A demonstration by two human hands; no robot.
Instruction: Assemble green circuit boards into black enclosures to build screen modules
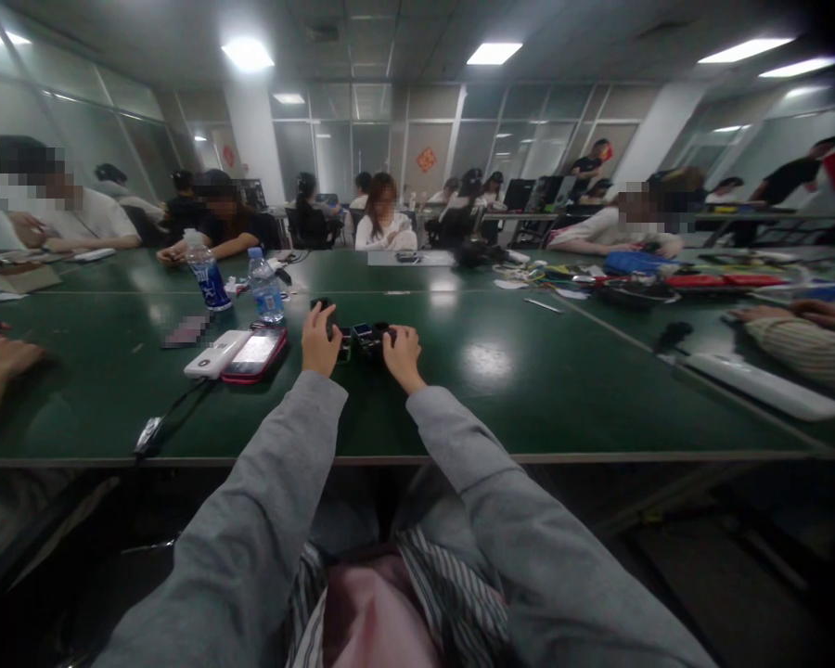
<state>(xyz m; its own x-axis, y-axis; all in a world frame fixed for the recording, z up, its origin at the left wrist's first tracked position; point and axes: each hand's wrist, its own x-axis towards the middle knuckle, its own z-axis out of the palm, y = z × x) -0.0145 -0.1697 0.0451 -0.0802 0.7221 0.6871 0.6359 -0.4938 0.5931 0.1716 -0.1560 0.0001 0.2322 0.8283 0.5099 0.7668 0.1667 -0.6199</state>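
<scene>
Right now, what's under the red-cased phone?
The red-cased phone lies flat on the green table, touching a white power bank on its left. Whatever sits beneath it is covered.

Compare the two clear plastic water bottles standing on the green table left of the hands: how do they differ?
The left clear plastic bottle with the dark blue label has a white cap; the right clear plastic bottle with the pale blue label has a blue cap. The left one stands farther from the left hand; the right one stands closer to it. Both are upright on the green table.
</scene>
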